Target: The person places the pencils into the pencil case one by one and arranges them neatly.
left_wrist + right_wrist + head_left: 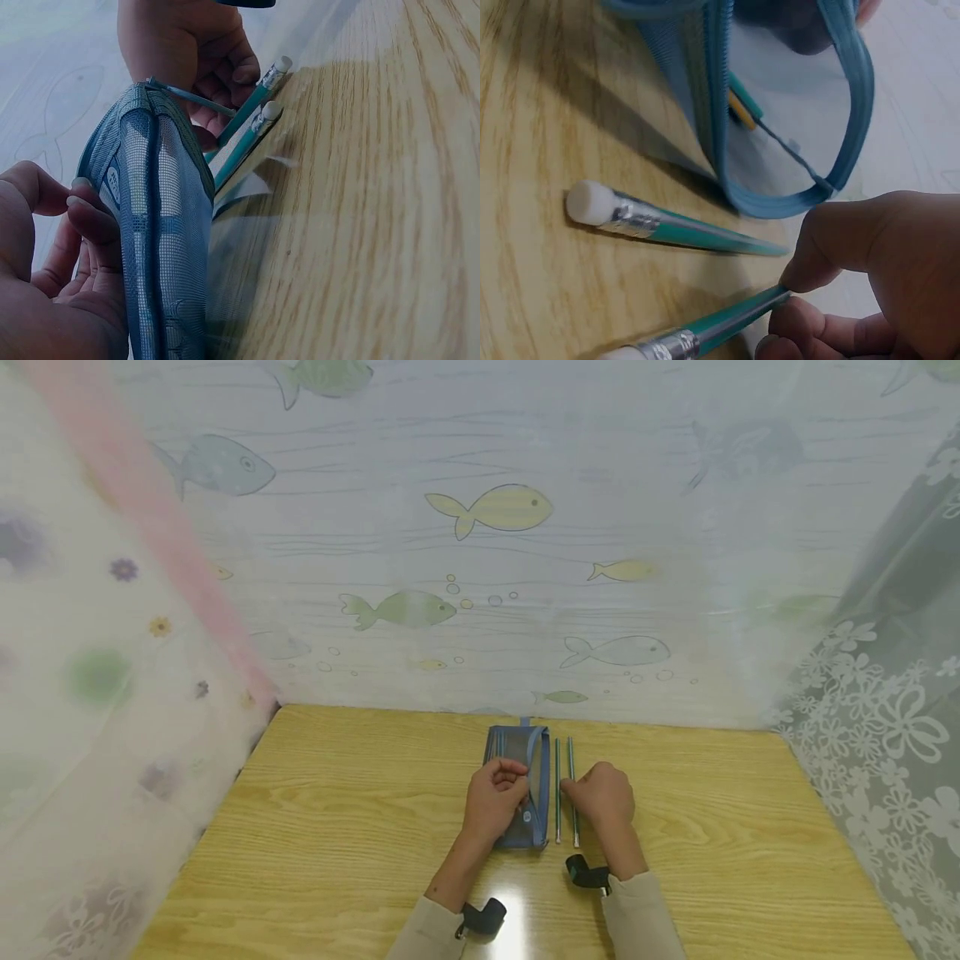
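A blue mesh zip pencil case (pixel 517 838) lies on the table with its zipped mouth gaping on the right side. My left hand (pixel 497 797) pinches the edge of that mouth between thumb and forefinger. To the right of the case lie two green pencils side by side, white erasers toward me. My right hand (pixel 600 795) pinches the outer pencil (pixel 731 321) between thumb and forefinger. The inner pencil (pixel 686 231) rests on the wood, untouched, between the case and that hand. Inside the case, a green and a yellow stick-like item (pixel 744 105) show through the mouth.
The wood-grain table (pixel 337 810) runs back to a fish-printed curtain (pixel 487 568). A flowered sheet (pixel 90 693) hangs at the left, a lace-patterned curtain (pixel 892 718) at the right. Black wrist cameras (pixel 486 917) are strapped below both hands.
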### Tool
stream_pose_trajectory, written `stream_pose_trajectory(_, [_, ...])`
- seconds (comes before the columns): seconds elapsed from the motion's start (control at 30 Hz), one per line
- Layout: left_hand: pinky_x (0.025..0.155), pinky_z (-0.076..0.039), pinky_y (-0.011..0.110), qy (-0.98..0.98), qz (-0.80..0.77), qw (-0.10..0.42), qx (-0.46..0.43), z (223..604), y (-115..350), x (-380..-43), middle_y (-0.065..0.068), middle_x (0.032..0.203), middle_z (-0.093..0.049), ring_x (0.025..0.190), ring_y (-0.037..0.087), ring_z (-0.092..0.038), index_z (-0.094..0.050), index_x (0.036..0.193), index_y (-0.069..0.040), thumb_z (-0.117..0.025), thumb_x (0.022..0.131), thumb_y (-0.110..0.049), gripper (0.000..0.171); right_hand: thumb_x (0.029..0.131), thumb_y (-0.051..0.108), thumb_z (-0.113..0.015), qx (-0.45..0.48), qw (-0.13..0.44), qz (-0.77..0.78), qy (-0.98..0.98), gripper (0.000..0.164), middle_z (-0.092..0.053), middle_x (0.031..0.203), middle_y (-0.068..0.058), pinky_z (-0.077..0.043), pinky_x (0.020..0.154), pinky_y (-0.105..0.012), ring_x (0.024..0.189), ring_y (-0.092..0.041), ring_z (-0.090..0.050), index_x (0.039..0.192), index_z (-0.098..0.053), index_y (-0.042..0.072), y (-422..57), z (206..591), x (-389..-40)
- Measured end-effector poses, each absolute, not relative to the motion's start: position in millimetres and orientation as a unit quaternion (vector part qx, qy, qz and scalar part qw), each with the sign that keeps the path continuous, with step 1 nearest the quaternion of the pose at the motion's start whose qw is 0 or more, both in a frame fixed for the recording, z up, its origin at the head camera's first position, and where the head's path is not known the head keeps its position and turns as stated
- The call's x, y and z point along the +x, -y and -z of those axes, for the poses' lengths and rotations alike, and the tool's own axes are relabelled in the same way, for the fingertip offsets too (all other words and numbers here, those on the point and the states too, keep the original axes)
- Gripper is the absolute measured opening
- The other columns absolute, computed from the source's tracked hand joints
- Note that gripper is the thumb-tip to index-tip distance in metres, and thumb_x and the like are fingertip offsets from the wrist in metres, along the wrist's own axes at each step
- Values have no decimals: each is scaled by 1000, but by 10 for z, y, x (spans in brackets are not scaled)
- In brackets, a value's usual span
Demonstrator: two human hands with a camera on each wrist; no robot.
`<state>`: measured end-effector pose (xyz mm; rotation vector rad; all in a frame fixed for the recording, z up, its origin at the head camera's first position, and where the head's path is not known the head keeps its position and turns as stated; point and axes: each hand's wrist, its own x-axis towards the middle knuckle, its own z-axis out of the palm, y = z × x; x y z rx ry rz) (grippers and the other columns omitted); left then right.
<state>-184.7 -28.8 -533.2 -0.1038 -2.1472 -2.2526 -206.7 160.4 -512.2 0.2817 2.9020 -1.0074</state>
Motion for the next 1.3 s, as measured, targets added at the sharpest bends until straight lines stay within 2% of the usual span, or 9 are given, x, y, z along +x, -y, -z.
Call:
stream_pose_trajectory(0.33, [57,-52,21,688,725,12,-33,5350,293,-1866,9,85,-67,64,15,-62,-69,109,5,-66,95,3,15,88,30,-77,61,29,348,-935,47,-46,45,8,-29,43,-24,44,-10,-40,48,-57,14,-1617,5068,-2071])
stream_pose_trajectory(0.67, [59,-55,22,685,728,17,-11,5327,291,-1858,9,84,-69,65,13,-64,-70,109,10,-65,93,3,18,85,25,-75,25,44,386,-921,45,-36,46,10,-27,47,-24,46,-9,-32,49,-49,17,-1615,5040,-2080])
stream_pose_trajectory(0.87, [58,-55,22,680,733,23,-2,5316,289,-1851,8,81,-69,63,13,-63,-70,108,10,-64,92,3,18,86,22,-74,1,49,404,-913,33,-44,48,9,-34,50,-26,48,-10,-39,56,-63,12,-1594,5005,-2066])
stream_pose_trajectory(1.1, [56,-55,22,679,734,22,8,5343,293,-1865,5,78,-68,62,14,-63,-71,105,8,-63,92,4,16,89,20,-72,-11,64,418,-906,37,-43,47,7,-33,49,-27,45,-11,-37,55,-58,14,-1589,4994,-2062])
stream_pose_trajectory(1.3, [56,-54,21,674,738,20,7,5346,292,-1873,6,77,-67,62,14,-63,-71,106,8,-63,92,4,16,91,20,-70,-3,80,435,-897,34,-49,48,5,-38,50,-29,46,-13,-43,59,-62,11,-1585,5000,-2070])
